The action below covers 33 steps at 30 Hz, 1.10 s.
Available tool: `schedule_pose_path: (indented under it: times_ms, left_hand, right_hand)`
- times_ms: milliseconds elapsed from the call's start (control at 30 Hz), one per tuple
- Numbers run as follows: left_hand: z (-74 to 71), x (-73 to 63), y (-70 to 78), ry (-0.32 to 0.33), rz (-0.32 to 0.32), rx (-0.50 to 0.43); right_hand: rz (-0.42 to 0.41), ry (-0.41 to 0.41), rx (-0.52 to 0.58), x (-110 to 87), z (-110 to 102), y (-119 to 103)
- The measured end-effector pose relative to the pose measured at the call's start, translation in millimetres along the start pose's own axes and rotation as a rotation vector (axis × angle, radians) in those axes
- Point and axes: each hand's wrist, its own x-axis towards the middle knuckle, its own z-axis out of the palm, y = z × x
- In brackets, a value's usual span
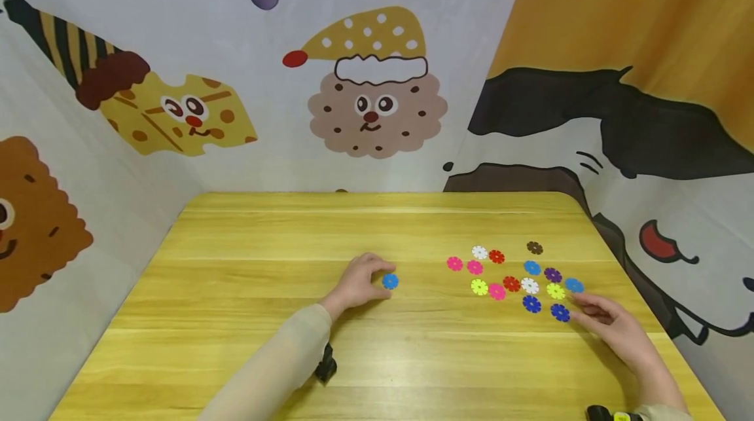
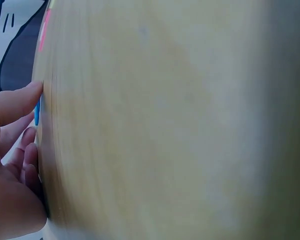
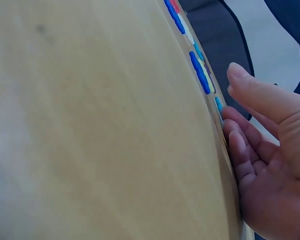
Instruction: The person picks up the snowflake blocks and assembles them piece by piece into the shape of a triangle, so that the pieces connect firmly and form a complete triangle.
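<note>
Pale sleeve point(image 1: 277, 362), soft and matte, leading up to the left hand point(image 1: 356, 281), with a hard black wrist device point(image 1: 326, 365) behind that hand. Beneath both hands, smooth wooden tabletop point(image 1: 448, 368), yellowish, faintly glossy, streaked with long grain. Well beyond both hands, printed cloth point(image 1: 224, 172), hanging, with rounded cartoon shapes.

Between the left hand's thumb and forefinger, lone blue disc point(image 1: 390, 281): flat, thin, round, with a notched, petal-like rim. Thumb and forefinger well parted in a loose C around it, without a grip; contact at the fingertips impossible to tell.

Right hand point(image 1: 624, 336) likewise spread, thumb apart from gently bent fingers, nothing visibly held. Just beside its thumb tip, dark blue disc point(image 1: 560, 312); just ahead of its fingertips, light blue disc point(image 1: 574, 285) and yellow disc point(image 1: 556, 291). Touch there also unclear. Farther ahead and leftward from that hand, matching discs point(image 1: 511, 283) in white, red, pink, purple and more, with brown disc point(image 1: 534, 247) farthest ahead.
</note>
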Motion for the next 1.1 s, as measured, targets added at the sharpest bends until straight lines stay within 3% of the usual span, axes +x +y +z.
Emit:
schedule_pose_path:
  times_ms: [233,633,933,1100]
  left_hand:
    - [1.5,0.1,-1.4,0.018,0.0,-0.006]
    - [2.2,0.9,0.2,0.033,0.018,0.008]
    - [0.8,0.8,0.1,0.036,0.035,0.034]
    - [-1.5,-1.8,-2.2,0.024,0.017,-0.068]
  right_hand:
    - [-0.055,0.105,-0.068,13.6,-1.0,9.6]
    - [-0.053,0.117,-0.221,32.5,-2.7,11.8]
    - [-0.026,0.131,-0.238,36.5,-1.0,16.0]
    - [0.021,0.154,-0.205,34.2,0.3,13.4]
